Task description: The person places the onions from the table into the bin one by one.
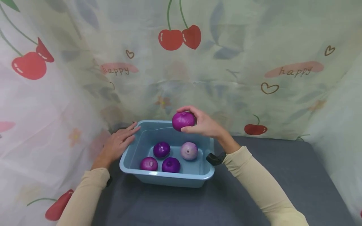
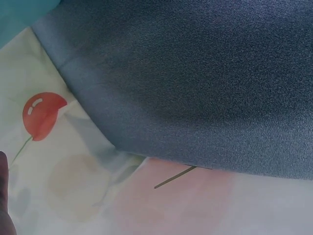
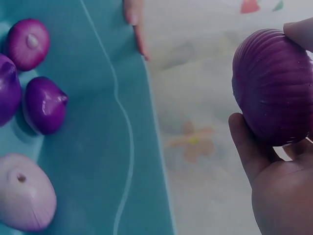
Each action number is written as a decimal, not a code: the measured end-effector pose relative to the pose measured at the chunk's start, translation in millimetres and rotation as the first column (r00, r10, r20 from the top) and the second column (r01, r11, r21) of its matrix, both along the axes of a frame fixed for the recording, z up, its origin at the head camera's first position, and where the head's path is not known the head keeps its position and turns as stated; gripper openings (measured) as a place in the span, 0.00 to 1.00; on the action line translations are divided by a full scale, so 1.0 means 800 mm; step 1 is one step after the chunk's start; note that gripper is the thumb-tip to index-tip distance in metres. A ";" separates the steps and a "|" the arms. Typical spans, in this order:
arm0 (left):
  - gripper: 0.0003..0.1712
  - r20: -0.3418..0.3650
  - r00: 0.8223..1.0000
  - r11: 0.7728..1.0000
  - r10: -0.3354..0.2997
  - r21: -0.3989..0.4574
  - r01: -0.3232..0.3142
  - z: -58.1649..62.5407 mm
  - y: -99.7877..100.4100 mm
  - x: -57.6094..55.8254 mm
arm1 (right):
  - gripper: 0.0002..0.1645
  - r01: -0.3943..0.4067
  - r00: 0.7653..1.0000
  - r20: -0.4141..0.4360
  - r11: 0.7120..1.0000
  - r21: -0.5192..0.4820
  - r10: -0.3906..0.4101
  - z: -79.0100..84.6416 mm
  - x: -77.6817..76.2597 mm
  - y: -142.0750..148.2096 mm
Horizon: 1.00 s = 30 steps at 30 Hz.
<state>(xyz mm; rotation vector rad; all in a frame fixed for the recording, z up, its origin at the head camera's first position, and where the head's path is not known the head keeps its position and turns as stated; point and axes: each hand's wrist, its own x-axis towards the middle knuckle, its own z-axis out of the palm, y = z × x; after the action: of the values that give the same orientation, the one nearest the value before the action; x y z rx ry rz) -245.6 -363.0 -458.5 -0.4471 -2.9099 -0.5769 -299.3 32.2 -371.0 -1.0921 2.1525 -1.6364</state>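
Observation:
My right hand (image 1: 205, 125) grips a purple onion (image 1: 182, 121) between thumb and fingers, above the far rim of a blue plastic basin (image 1: 167, 180). In the right wrist view the same ribbed onion (image 3: 274, 88) sits in that hand (image 3: 288, 191). Resting on the basin's left rim is my left hand (image 1: 118, 143), its fingers extended. Inside the basin lie a pale pinkish onion (image 1: 189, 151), a magenta onion (image 1: 149, 164) and two dark purple onions, one at the back (image 1: 161, 149) and one near the front wall (image 1: 171, 165).
The basin stands on a dark grey table (image 1: 271, 175), which extends to its right. Behind and along both sides hangs a pale curtain (image 1: 220, 69) printed with cherries, hearts and the word "happy". A black wrist strap (image 1: 216, 158) shows at the right wrist.

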 end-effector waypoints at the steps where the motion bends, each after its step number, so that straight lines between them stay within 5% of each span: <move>1: 0.29 -0.001 1.000 1.000 -0.001 0.000 0.001 0.000 0.001 -0.001 | 0.38 -0.006 1.000 0.008 1.000 0.003 0.006 -0.003 -0.003 -0.005; 13: 0.29 -0.006 1.000 1.000 0.006 -0.013 -0.006 0.000 0.000 -0.001 | 0.38 -0.067 0.998 0.013 0.992 0.110 0.066 -0.029 -0.014 -0.074; 30: 0.29 0.009 1.000 1.000 -0.022 -0.006 0.022 0.002 -0.003 -0.004 | 0.40 0.000 0.998 0.056 0.985 0.172 -0.010 -0.048 -0.025 -0.112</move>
<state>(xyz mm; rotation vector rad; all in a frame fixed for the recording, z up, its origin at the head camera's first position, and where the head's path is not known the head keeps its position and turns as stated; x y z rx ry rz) -248.7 -365.2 -457.0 -0.4797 -2.9198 -0.5743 -319.4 -57.7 -409.6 -0.9784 2.2132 -1.4332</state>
